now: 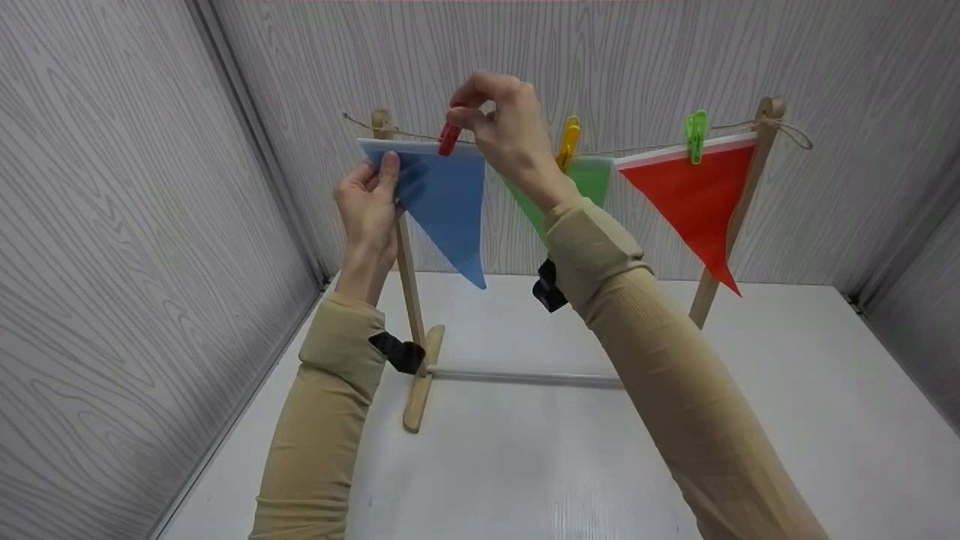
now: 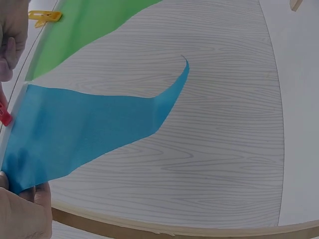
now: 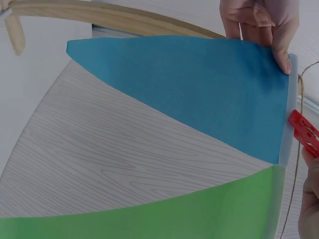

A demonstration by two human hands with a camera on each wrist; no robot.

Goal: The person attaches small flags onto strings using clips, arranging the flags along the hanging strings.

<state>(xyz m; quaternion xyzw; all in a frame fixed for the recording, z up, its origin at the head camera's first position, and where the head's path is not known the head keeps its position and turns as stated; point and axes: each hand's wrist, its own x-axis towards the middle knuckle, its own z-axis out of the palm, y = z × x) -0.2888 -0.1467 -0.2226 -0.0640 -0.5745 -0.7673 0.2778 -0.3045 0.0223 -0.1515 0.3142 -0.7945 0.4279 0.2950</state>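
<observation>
A blue triangular flag [image 1: 447, 202] hangs from a twine line [image 1: 645, 148] strung between two wooden posts. My left hand [image 1: 370, 202] pinches the flag's upper left corner, thumb on the front. My right hand [image 1: 499, 124] pinches a red clothespin [image 1: 449, 138] at the flag's top edge on the twine. The left wrist view shows the blue flag [image 2: 84, 134] and the red clothespin [image 2: 5, 115]. In the right wrist view the blue flag [image 3: 199, 94] fills the middle, with the red clothespin [image 3: 304, 133] at its white top band.
A green flag [image 1: 589, 182] under a yellow clothespin [image 1: 568, 142] and a red flag [image 1: 697, 199] under a green clothespin [image 1: 697, 135] hang further right. The wooden stand [image 1: 418, 375] rests on a white table [image 1: 525, 465]. Grey wood-grain walls enclose three sides.
</observation>
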